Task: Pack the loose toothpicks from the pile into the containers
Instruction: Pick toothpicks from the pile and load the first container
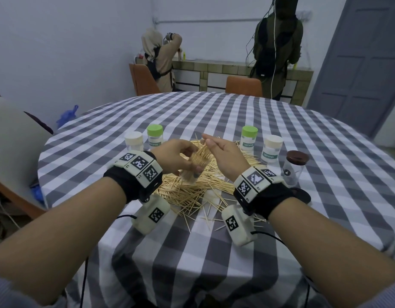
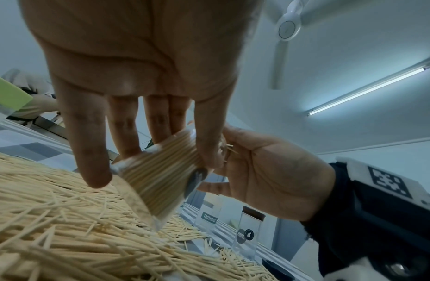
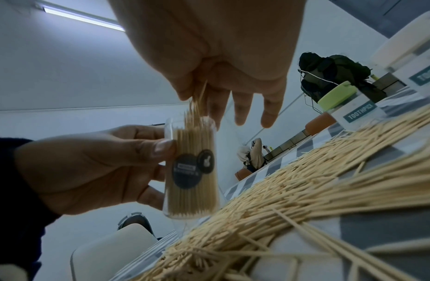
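Note:
My left hand (image 1: 176, 156) grips a clear jar (image 1: 193, 168) packed with toothpicks, lidless and tilted, just above the toothpick pile (image 1: 192, 190). The same jar (image 3: 191, 171) carries round black labels and is nearly full; the left wrist view shows the jar (image 2: 158, 176) between my thumb and fingers. My right hand (image 1: 216, 147) hovers at the jar's mouth, thumb and forefinger pinching a small bunch of toothpicks (image 3: 197, 102) whose tips enter the opening. The other right fingers (image 3: 242, 108) hang straight and loose.
Lidded containers stand behind the pile: a white-lidded one (image 1: 134, 141), two green-lidded (image 1: 155, 136) (image 1: 249, 138), another white-lidded (image 1: 272, 151), and a clear jar with a brown lid (image 1: 294, 167). A dark lid (image 1: 301, 194) lies by my right wrist. Two people stand at the far counter.

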